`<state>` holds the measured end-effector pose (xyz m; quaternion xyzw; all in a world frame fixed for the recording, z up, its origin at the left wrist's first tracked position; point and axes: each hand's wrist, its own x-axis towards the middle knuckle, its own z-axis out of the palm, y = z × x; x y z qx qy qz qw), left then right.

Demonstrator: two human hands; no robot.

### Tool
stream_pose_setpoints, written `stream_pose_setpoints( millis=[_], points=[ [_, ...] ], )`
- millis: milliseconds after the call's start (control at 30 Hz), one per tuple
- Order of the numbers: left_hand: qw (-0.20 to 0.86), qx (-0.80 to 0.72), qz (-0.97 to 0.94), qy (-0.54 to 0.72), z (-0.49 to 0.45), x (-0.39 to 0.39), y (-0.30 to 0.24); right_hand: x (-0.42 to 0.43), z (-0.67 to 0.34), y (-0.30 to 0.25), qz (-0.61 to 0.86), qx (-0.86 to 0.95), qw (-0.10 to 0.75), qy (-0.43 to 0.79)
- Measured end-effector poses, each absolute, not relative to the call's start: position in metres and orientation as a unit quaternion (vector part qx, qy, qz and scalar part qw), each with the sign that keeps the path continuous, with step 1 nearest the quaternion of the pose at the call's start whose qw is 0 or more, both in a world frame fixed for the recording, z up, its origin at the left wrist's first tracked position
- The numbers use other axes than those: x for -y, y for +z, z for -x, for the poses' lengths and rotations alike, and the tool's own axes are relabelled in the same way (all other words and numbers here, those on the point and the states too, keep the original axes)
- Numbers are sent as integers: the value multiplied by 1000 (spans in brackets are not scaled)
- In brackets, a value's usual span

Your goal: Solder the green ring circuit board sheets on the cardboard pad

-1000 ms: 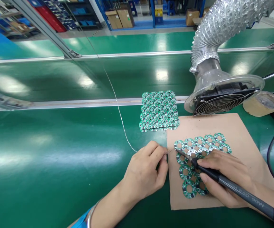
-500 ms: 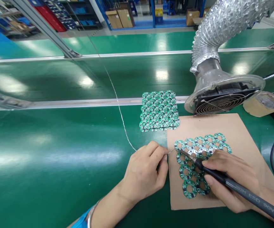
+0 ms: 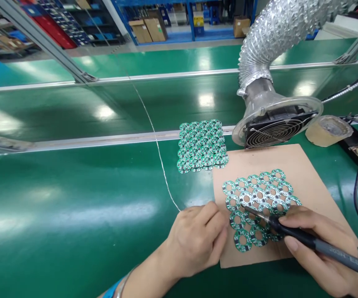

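Head view: the right hand (image 3: 320, 250) is closed around a soldering iron (image 3: 309, 241), a slim dark grey barrel with pale lettering along it, a black collar and a thin metal tip. Its long axis runs slantwise from the lower right corner up toward the left. The tip points left and slightly away from the person and rests on a panel of round green circuit boards (image 3: 259, 194), near the panel's middle left. Each ring-shaped board has a hole in its middle, and the boards are joined in slanted rows. The panel lies on a brown sheet (image 3: 309, 174) on the green counter (image 3: 73, 207).

The left hand (image 3: 197, 240) is curled shut just left of the sheet. It pinches a thin solder wire (image 3: 158, 151) that rises from behind the knuckles and runs up and away toward the frame overhead. Its fingertips are just beside the panel's left edge.

A second panel of boards (image 3: 202, 145) lies flat on the counter beyond the left hand. To its right a fume fan (image 3: 275, 129) on a foil duct (image 3: 272, 37) tilts toward the sheet. A tape roll (image 3: 327, 130) sits beyond it, and a black cable (image 3: 357, 194) loops at the right edge.
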<state>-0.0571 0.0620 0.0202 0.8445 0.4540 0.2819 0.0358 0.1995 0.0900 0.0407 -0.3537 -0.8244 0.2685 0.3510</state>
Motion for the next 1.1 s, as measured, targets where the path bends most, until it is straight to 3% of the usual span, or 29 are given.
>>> stream_pose_setpoints(
  millis=[367,1100],
  points=[
    [4,-469,-838,278,61,-62,28,-91,-174,35,265,822,391,317],
    [20,-452,-837,308,64,-69,29,-94,-172,34,268,827,385,309]
  ],
)
